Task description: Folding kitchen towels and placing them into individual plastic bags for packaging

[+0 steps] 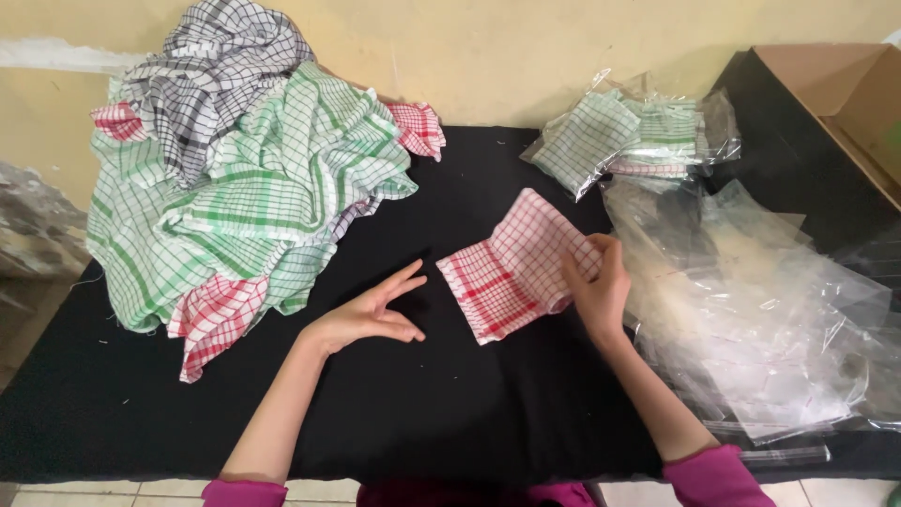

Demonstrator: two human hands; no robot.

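Folded cloth (511,272): red-and-white check, folded to a small square, at centre of black table (441,413), right edge lifted.
Right hand (596,286): fingers pinched on right edge of folded cloth, holding it.
Left hand (371,314): just left of folded cloth, palm up, fingers spread wide, holding nothing, apart from it.
Loose pile (235,178): green, grey and red checked cloths, heaped well left of folded cloth.
Clear bags (751,310): empty, stacked just right of folded cloth, touching right wrist.
Bagged cloths (629,136): beyond folded cloth, to its right, near wall.
Cardboard box (845,94): far right of folded cloth.
Risk: likely unfolding under one-handed pinch; slippery bags liable to slide if nudged.
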